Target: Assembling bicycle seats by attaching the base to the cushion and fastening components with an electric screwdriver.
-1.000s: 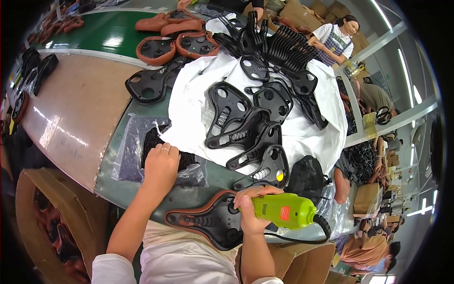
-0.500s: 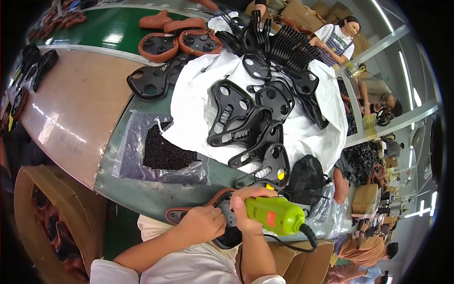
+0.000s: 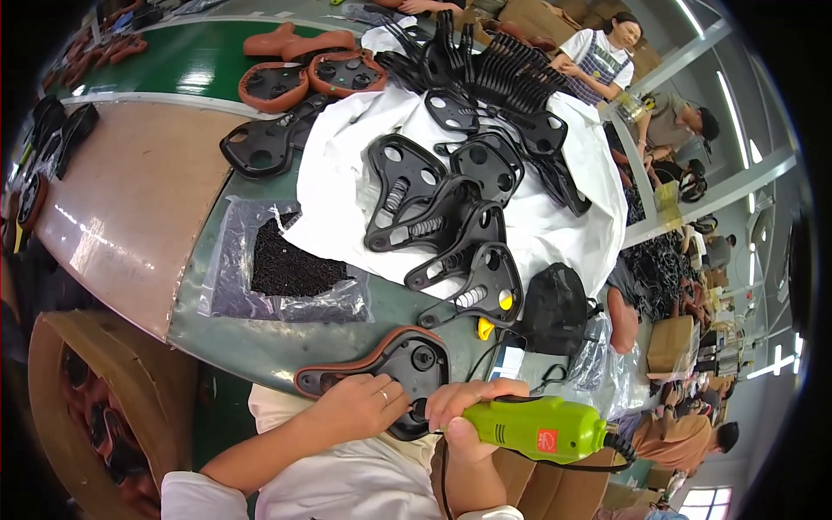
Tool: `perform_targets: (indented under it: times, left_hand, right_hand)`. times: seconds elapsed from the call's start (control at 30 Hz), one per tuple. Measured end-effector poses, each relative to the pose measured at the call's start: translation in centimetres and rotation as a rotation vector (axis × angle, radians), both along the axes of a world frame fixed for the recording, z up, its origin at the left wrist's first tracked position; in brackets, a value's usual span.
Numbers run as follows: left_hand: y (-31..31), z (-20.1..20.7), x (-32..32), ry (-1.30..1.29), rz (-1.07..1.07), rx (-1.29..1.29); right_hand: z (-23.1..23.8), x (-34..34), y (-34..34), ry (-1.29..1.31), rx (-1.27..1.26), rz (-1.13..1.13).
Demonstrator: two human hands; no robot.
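A bicycle saddle (image 3: 422, 357) with a brown rim and a black base lies underside up at the table's near edge, in front of me. My left hand (image 3: 362, 409) is closed on its near side, fingers curled together by the tool's tip; whether they also pinch a small part is hidden. In my right hand (image 3: 468, 418) is a lime-green electric screwdriver (image 3: 542, 431), held nearly level. Its dark tip meets the saddle base beside my left fingertips. Black saddle bases (image 3: 475, 221) with springs lie beyond on a white sack (image 3: 334, 178).
A clear plastic bag (image 3: 230, 290) of small black screws (image 3: 299, 264) lies to the left. Further back are brown saddles (image 3: 347, 71) and stacked black bases (image 3: 529, 74). A black bag (image 3: 555, 308) sits right. A cardboard box (image 3: 113, 347) stands lower left. Other people work at the right.
The screwdriver has swung from a steeper angle over the saddle to nearly level and moved right and nearer to me. More of the saddle base shows; my left hand stays on it.
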State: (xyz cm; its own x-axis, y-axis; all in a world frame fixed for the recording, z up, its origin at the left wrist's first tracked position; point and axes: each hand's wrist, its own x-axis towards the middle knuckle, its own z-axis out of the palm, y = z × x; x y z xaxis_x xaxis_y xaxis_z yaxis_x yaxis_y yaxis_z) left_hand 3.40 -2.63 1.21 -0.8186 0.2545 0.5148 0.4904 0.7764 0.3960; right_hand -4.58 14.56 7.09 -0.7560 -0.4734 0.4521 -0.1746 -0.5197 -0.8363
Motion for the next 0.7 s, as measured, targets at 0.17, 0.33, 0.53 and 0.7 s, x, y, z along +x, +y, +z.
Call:
perform_targets:
  times: [0.17,0.33,0.53,0.7]
  left_hand:
    - [0.3,-0.3,0.0,0.019,-0.06,0.044]
    - [1.5,-1.5,0.7,0.003,-0.055,0.292]
    - [1.5,-0.4,1.3,0.074,-0.124,-0.02]
    - [0.9,-0.1,1.7,-0.229,-0.202,0.177]
  right_hand:
    - [0.6,0.6,0.5,0.074,-0.019,-0.035]
    - [0.2,2.7,2.9,-0.058,-0.055,-0.019]
    - [0.5,4.2,3.2,0.03,-0.009,-0.056]
    - [1.5,5.0,2.5,-0.038,0.032,-0.091]
